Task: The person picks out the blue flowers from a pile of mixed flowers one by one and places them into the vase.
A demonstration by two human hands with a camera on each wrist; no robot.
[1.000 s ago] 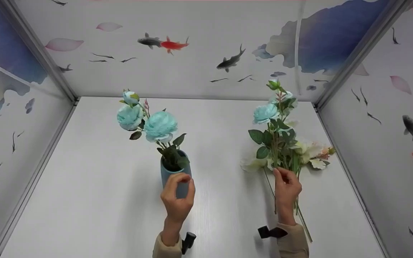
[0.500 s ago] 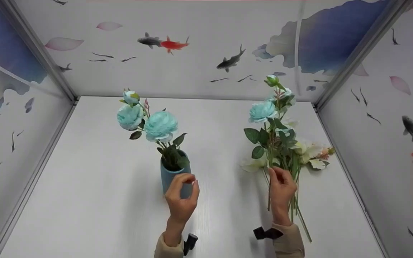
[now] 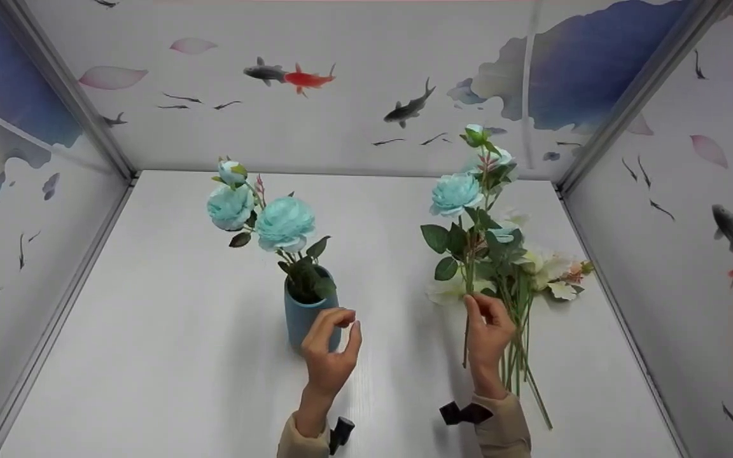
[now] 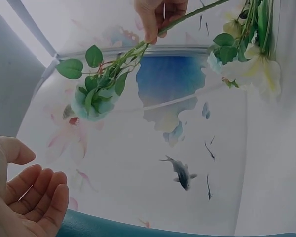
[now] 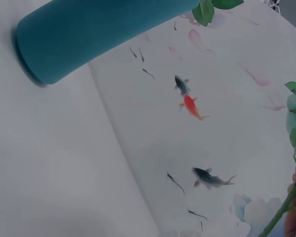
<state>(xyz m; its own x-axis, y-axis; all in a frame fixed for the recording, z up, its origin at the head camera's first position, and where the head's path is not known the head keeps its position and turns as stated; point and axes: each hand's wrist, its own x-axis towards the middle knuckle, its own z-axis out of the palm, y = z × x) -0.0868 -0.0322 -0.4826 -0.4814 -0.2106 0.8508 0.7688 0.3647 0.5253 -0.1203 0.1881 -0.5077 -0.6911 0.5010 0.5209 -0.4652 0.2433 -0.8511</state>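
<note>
White walls (image 3: 354,143), printed with fish (image 3: 408,111) and blue patches (image 3: 595,63), bound the white table (image 3: 150,356) at left, far side and right. Heap (image 3: 516,273) of pale and blue flowers lies on the table at right, blooms to the far side, bare stems to the near side. Rose (image 3: 455,194), a leafy blue spray with a bud at its tip, is raised just left of the heap, blooms far, cut end near; some overlap with the heap in the head view. Vase (image 3: 303,315), blue, upright, left of centre; blue bouquet (image 3: 285,224) in it leans left and far. Right hand (image 3: 490,334): thumb and fingers closed together, pinching the rose's stem below the leaves. Left hand (image 3: 331,359): fingers loosely curved, thumb apart from them, nothing held; near side of the vase, contact cannot be told. Beige sleeves (image 3: 501,426) on both arms; small black camera (image 3: 341,435) at each wrist.
</note>
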